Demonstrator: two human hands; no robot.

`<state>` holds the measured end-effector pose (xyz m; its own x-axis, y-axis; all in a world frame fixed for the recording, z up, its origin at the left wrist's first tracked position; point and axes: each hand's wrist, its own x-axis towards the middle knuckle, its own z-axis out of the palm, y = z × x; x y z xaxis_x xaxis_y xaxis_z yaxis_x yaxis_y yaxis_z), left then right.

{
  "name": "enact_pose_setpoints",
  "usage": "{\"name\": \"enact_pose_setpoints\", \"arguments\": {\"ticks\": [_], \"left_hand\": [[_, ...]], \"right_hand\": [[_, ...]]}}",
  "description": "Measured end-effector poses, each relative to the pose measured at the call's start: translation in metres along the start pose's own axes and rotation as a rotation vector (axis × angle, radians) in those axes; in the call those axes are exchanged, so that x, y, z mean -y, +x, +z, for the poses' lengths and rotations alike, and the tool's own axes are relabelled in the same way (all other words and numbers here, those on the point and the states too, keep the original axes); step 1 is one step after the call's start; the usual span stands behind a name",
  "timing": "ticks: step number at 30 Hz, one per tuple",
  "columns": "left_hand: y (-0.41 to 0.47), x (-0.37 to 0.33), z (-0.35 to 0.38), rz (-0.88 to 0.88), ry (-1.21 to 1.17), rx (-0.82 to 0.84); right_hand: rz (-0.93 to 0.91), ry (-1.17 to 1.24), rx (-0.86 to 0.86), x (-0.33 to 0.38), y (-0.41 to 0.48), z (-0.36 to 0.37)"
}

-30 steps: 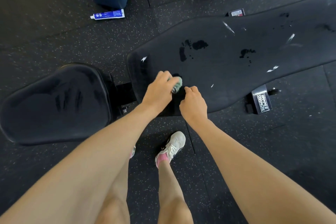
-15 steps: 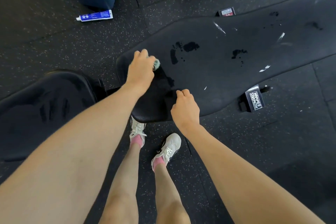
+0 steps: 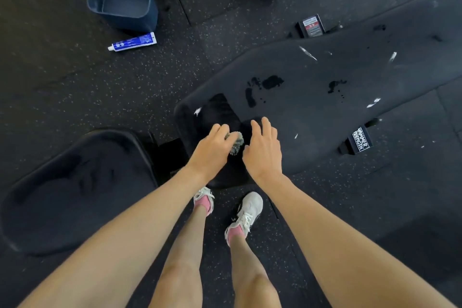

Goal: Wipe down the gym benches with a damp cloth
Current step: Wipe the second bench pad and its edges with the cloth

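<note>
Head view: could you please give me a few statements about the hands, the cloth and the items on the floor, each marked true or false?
1. The left hand grips the cloth on the long bench pad. True.
2. The right hand holds the tube. False: the tube lies on the floor; that hand holds nothing.
3. White smears show on the long bench pad. True.
4. The blue bucket stands on the seat pad. False: it stands on the floor, beside the tube.

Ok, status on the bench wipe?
Left grip holds the cloth on the bench pad. Right grip open beside it. White smears further along unwiped; nothing blocking.
</note>
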<state>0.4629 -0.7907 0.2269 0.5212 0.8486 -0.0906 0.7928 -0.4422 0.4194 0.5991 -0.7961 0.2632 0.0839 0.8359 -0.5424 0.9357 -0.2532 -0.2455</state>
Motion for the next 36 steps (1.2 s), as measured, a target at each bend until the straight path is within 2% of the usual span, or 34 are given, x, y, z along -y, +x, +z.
{"name": "enact_pose_setpoints", "arguments": {"ticks": [2,4,10,14,18,19,21,23,25,31,36], "left_hand": [[0.012,0.015,-0.002,0.085,0.071,-0.018],[0.024,0.032,-0.006,0.096,0.102,-0.041],[0.053,0.061,-0.014,-0.090,0.023,-0.098],[0.062,0.057,-0.016,-0.338,-0.051,-0.166],[0.075,0.053,-0.033,-0.767,-0.254,-0.291],[0.077,0.052,-0.036,-0.827,-0.289,-0.320],[0.082,0.043,-0.041,-0.763,-0.316,-0.335],[0.088,0.032,-0.040,-0.613,-0.307,-0.280],[0.095,0.028,-0.032,-0.567,-0.279,-0.220],[0.090,0.037,-0.023,-0.811,-0.079,-0.263],[0.065,0.043,-0.026,-1.022,-0.156,-0.276]], "right_hand": [[-0.007,-0.004,0.007,0.006,0.004,0.001],[-0.002,0.003,0.002,0.012,0.007,0.002],[-0.023,-0.033,-0.003,0.024,0.014,0.004],[-0.029,-0.047,-0.009,0.028,0.020,0.001],[-0.032,-0.024,-0.013,0.031,0.027,-0.003],[-0.031,-0.017,-0.015,0.032,0.029,-0.004],[-0.026,-0.013,-0.014,0.035,0.033,-0.005],[-0.029,-0.003,-0.007,0.039,0.037,-0.006],[-0.032,0.005,-0.004,0.042,0.039,-0.008],[-0.066,-0.037,0.006,0.047,0.043,-0.008],[-0.088,-0.042,0.037,0.057,0.041,-0.003]]}}
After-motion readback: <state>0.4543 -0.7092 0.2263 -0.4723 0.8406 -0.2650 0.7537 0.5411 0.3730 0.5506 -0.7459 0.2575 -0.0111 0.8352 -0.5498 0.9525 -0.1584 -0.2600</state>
